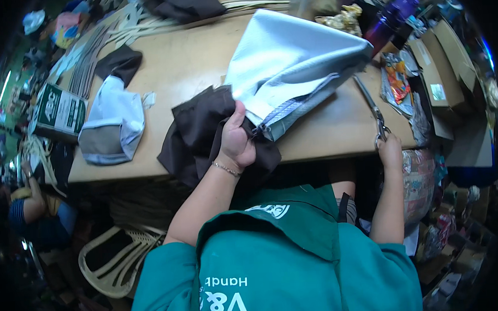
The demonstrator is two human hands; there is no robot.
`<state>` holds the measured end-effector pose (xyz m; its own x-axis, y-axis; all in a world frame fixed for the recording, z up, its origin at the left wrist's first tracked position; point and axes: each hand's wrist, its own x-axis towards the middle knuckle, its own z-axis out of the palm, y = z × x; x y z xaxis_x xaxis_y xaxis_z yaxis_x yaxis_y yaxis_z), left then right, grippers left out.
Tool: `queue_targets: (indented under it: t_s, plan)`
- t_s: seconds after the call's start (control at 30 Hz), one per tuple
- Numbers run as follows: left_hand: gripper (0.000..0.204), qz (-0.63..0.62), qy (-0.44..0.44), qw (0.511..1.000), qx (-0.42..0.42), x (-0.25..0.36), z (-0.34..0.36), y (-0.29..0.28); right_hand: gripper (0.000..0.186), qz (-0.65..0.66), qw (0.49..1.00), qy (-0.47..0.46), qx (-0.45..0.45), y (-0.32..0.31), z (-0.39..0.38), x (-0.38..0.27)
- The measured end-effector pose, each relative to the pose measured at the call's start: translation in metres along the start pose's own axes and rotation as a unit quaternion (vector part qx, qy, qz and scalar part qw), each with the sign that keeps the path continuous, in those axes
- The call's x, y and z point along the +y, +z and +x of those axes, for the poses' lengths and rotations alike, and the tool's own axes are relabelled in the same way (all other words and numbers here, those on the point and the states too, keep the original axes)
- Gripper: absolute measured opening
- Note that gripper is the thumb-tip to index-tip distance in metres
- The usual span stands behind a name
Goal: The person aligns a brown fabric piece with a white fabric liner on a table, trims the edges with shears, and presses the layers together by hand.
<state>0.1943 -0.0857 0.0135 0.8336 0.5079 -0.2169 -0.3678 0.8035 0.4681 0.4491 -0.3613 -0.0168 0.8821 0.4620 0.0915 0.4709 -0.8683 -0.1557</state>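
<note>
Over the middle of the work table [189, 58] is a pale blue-white fabric bag [289, 53] with a zipper along its lower side, its body tilted toward the table's far right. The person's left hand [237, 142] grips the bag's near corner, thumb on top and fingers curled; a bunched dark brown cloth [195, 135] lies against that hand and droops over the table's front edge. Near the table's front right corner, the right hand [391, 149] is closed around the handles of metal scissors [376, 111], whose blades point toward the far side; whether the blades are parted is hard to tell. The raised bag hides part of the table's far right and overlaps the base of a purple bottle [390, 21] there, beside a crumpled yellowish wrapper [343, 21]. An orange packet [397, 77] crowds the table's right end just beside the scissors, with an open cardboard box [440, 69] beyond that end. On the table's left part lie a second pale bag [113, 128] with a brownish panel and a small dark cloth [120, 64]; a green-and-white box [58, 114] stands at the left edge. Long cream strips [129, 32] run along the table's far edge, and a beige plastic chair [120, 264] sits below its front left.
</note>
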Motion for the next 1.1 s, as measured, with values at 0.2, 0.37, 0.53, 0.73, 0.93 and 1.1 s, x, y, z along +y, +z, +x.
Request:
queue_targets:
  t_s: [0.2,0.37,0.53,0.73,0.93,1.1]
  plan:
    - [0.051,-0.014,0.058,0.998,-0.033,-0.006,-0.004,0.002,0.023,-0.075,0.981,0.047,-0.175,-0.028,0.012,-0.013]
    - [0.066,0.001,0.119,0.991,-0.061,-0.007,-0.020,0.012,0.020,-0.005,0.993,0.044,-0.113,-0.013,-0.034,-0.004]
    - [0.077,0.095,0.236,0.967,0.025,-0.010,-0.013,0.025,0.024,0.439,0.858,0.127,-0.234,-0.002,-0.086,-0.009]
    - [0.073,0.047,0.264,0.963,-0.013,-0.028,0.031,0.036,0.064,0.711,0.546,0.021,-0.442,-0.009,-0.142,-0.070]
    - [0.077,-0.027,0.269,0.963,-0.025,-0.033,0.051,0.052,0.084,0.610,0.545,-0.050,-0.573,-0.019,-0.130,-0.097]
    - [0.074,-0.019,0.264,0.964,-0.029,-0.036,0.049,0.055,0.085,0.623,0.547,-0.050,-0.556,-0.027,-0.125,-0.104]
